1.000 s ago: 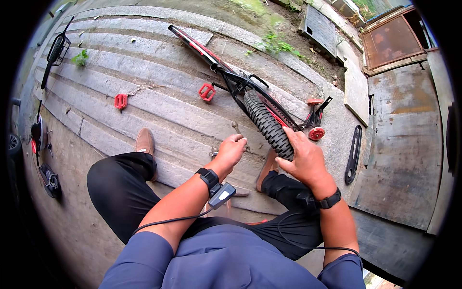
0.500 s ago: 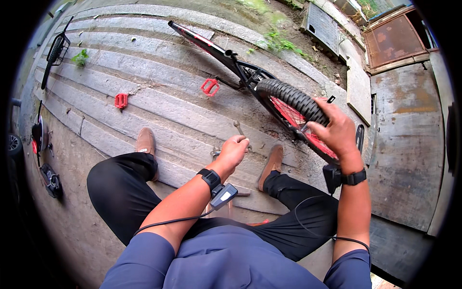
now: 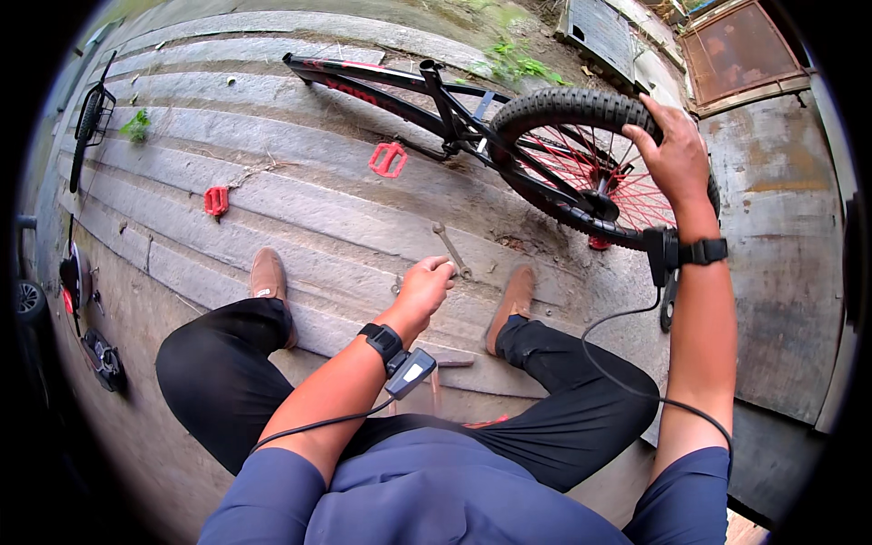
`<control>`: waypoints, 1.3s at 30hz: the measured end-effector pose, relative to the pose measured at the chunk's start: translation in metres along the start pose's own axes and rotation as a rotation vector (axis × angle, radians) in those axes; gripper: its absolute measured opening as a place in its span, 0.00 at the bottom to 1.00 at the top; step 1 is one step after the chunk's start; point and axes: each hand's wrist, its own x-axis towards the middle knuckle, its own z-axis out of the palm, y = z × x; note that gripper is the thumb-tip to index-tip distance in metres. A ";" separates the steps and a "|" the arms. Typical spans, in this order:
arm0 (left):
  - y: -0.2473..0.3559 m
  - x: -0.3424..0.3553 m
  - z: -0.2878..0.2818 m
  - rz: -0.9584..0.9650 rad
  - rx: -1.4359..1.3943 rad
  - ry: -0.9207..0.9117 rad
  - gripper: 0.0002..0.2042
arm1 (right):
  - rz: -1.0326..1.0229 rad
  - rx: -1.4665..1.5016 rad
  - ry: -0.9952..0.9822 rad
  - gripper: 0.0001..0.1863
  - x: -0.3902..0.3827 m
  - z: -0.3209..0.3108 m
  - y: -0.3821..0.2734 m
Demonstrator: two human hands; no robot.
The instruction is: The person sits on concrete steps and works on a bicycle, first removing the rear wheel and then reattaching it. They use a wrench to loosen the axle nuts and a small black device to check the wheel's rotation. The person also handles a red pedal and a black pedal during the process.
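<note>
My right hand [image 3: 674, 150] grips the knobby black tire of a bicycle's rear wheel [image 3: 554, 107], thumb on one side and fingers over the top. Red spokes and the hub show below it. Attached to the wheel is a black bicycle frame [image 3: 391, 91] with red markings, tilted over, its front end pointing left. My left hand [image 3: 425, 289] hovers low between my feet with its fingers curled; whatever they may hold is too small or hidden. Just beyond those fingertips, an open-ended wrench [image 3: 450, 247] lies on the stone slabs.
One red pedal [image 3: 388, 159] is beside the frame's crank; another red pedal [image 3: 216, 202] lies farther left. A second wheel [image 3: 88, 127] stands at the far left, above a dark bag [image 3: 104, 359]. Rusty and grey metal panels [image 3: 772, 254] border the right side.
The rear wheel has swung up and right, and its spoked side now faces me. My right hand moved with it. The frame's front shifted left; my left hand drew slightly away from the wrench.
</note>
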 end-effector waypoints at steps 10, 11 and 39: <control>-0.002 0.004 -0.006 -0.047 0.021 0.008 0.24 | 0.012 -0.143 0.042 0.28 0.044 0.033 0.042; -0.002 0.005 -0.006 -0.051 0.019 0.008 0.24 | -0.001 -0.136 0.048 0.28 0.047 0.034 0.045; 0.111 0.163 -0.094 0.534 1.175 0.611 0.39 | 0.069 0.085 -0.056 0.34 0.047 0.023 0.034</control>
